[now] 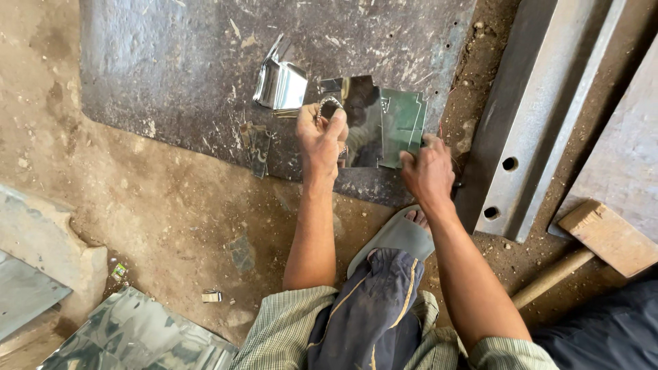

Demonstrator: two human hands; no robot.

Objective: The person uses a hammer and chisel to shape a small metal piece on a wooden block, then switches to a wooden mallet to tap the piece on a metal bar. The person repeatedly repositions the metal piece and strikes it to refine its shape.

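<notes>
The left hand [321, 137] pinches the left edge of a shiny, flat sheet-metal piece with notched edges [373, 122], thumb on top. The right hand [428, 171] closes over the piece's lower right corner; whether it holds a tool, I cannot tell. The piece lies on a dark, scratched steel plate [171, 68] on the dirt floor. Left of the piece sits a folded bright metal offcut [281, 82]. Right of the plate lies a grey steel bar with holes [528, 123], and beyond it a wooden mallet [603, 240].
</notes>
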